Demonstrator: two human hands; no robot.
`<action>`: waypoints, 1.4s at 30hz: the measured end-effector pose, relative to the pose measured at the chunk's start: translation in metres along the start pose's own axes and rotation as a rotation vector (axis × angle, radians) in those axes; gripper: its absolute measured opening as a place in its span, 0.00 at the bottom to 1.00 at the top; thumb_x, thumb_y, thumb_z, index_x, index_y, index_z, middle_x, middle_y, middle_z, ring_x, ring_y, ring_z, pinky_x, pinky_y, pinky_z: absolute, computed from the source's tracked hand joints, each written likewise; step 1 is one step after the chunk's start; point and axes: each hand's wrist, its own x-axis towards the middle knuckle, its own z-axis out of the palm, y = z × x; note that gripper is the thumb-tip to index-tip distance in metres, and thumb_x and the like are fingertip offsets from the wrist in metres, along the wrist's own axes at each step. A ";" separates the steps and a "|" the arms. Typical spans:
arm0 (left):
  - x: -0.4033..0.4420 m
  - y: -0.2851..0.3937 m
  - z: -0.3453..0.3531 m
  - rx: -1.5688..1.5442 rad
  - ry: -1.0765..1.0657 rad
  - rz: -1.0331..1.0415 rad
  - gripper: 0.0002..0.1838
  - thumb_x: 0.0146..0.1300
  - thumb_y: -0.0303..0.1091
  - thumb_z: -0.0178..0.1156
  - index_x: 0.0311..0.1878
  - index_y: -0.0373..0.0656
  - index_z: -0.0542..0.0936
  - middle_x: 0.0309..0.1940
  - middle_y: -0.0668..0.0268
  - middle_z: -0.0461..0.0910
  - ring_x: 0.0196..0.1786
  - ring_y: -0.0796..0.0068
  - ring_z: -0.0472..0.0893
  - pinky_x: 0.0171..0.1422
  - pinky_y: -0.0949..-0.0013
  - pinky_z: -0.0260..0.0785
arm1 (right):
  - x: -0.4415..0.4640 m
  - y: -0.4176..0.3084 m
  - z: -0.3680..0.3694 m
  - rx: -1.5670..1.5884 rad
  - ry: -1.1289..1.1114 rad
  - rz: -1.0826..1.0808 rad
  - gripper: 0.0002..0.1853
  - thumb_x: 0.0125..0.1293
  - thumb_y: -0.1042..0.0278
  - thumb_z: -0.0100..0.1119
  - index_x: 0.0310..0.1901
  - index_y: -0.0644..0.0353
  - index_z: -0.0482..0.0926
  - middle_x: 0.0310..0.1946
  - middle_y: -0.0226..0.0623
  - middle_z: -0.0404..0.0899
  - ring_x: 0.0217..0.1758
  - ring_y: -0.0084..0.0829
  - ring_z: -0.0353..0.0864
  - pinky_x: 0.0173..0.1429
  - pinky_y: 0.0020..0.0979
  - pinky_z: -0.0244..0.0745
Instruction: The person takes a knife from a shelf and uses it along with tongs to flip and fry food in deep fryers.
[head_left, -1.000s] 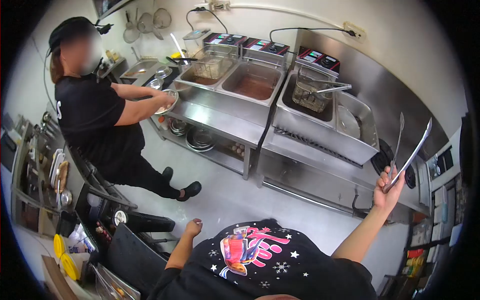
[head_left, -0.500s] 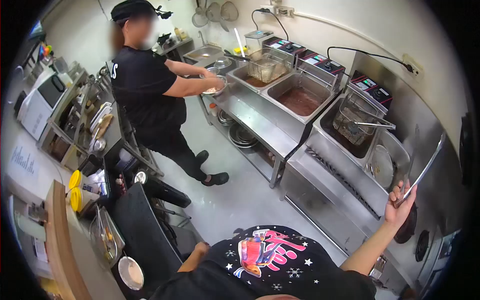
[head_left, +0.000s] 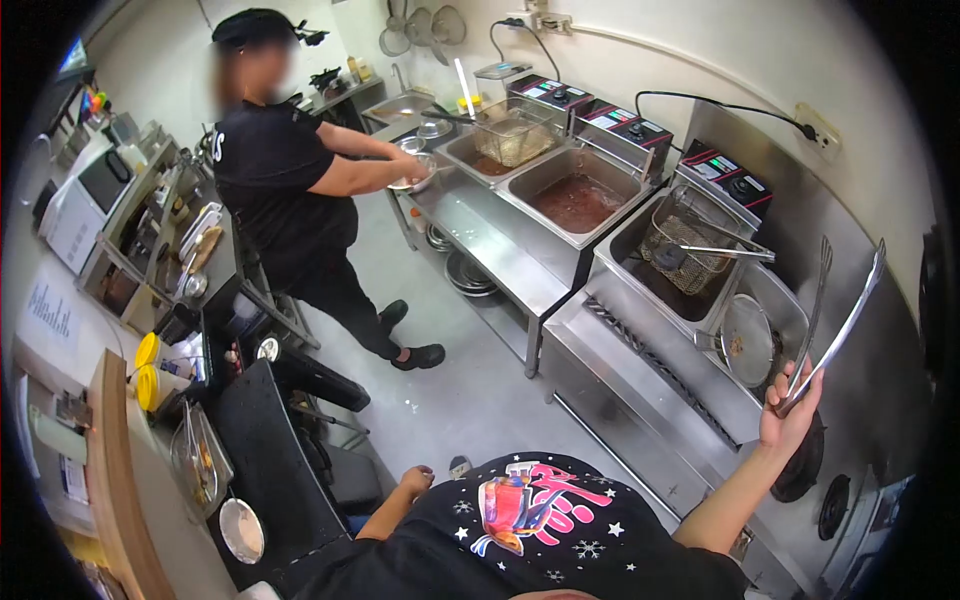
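Note:
My right hand (head_left: 790,410) is closed around the lower end of metal tongs (head_left: 838,325). Their two arms stand apart and point up. Left of the tongs, a round strainer (head_left: 748,340) with crumbs on it rests in a steel tray beside the nearest fryer (head_left: 625,235). A wire fry basket (head_left: 688,240) sits in that fryer, with another pair of tongs (head_left: 725,253) lying across it. My left hand (head_left: 417,482) hangs low near the black counter (head_left: 265,450), fingers curled, with nothing visible in it.
A co-worker (head_left: 285,190) stands ahead on the left, hands at a metal bowl (head_left: 420,175). The middle fryer (head_left: 575,200) holds dark oil; a basket (head_left: 515,138) sits at the far one. A white bowl (head_left: 241,530) and yellow-lidded tubs (head_left: 158,387) line the left side.
My view has shifted, so the fryers and co-worker appear farther left. My right hand still holds the tongs, their arms wider apart in view. More of the strainer shows. My left hand has come slightly forward.

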 end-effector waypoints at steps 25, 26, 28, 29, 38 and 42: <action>0.023 0.053 -0.004 0.091 -0.040 0.140 0.17 0.56 0.40 0.54 0.46 0.42 0.77 0.22 0.58 0.80 0.28 0.69 0.82 0.38 0.66 0.72 | -0.030 -0.034 -0.030 -0.092 0.073 -0.106 0.21 0.68 0.52 0.45 0.52 0.60 0.68 0.31 0.35 0.72 0.21 0.20 0.67 0.21 0.20 0.61; 0.018 0.052 -0.005 0.100 -0.029 0.111 0.17 0.56 0.40 0.54 0.45 0.42 0.77 0.22 0.58 0.81 0.27 0.69 0.82 0.38 0.66 0.73 | -0.029 -0.033 -0.029 -0.097 0.077 -0.106 0.21 0.68 0.52 0.45 0.52 0.60 0.68 0.31 0.35 0.72 0.21 0.20 0.67 0.21 0.20 0.61; 0.004 0.045 -0.007 0.118 -0.008 0.052 0.16 0.56 0.40 0.54 0.45 0.42 0.77 0.22 0.58 0.81 0.27 0.69 0.82 0.39 0.66 0.73 | -0.027 -0.031 -0.026 -0.092 0.064 -0.095 0.20 0.68 0.53 0.45 0.51 0.60 0.68 0.31 0.34 0.72 0.22 0.19 0.66 0.21 0.19 0.61; 0.000 0.041 -0.007 0.116 -0.015 0.035 0.17 0.56 0.40 0.54 0.46 0.42 0.77 0.23 0.58 0.81 0.27 0.68 0.82 0.38 0.66 0.73 | -0.026 -0.030 -0.025 -0.089 0.058 -0.088 0.20 0.68 0.53 0.45 0.51 0.60 0.68 0.31 0.34 0.71 0.22 0.18 0.66 0.21 0.19 0.61; -0.022 0.016 -0.005 0.103 -0.083 -0.051 0.19 0.57 0.40 0.52 0.49 0.42 0.75 0.26 0.60 0.81 0.24 0.69 0.80 0.31 0.67 0.74 | -0.017 -0.019 -0.017 -0.072 0.027 -0.038 0.19 0.68 0.53 0.44 0.51 0.60 0.68 0.30 0.34 0.71 0.21 0.18 0.65 0.21 0.19 0.59; -0.029 0.020 -0.006 0.031 -0.031 -0.086 0.18 0.56 0.40 0.52 0.47 0.41 0.76 0.26 0.60 0.81 0.23 0.71 0.80 0.29 0.68 0.74 | -0.015 -0.015 -0.017 -0.081 0.011 -0.019 0.19 0.68 0.53 0.43 0.51 0.59 0.68 0.30 0.33 0.71 0.21 0.18 0.65 0.21 0.19 0.59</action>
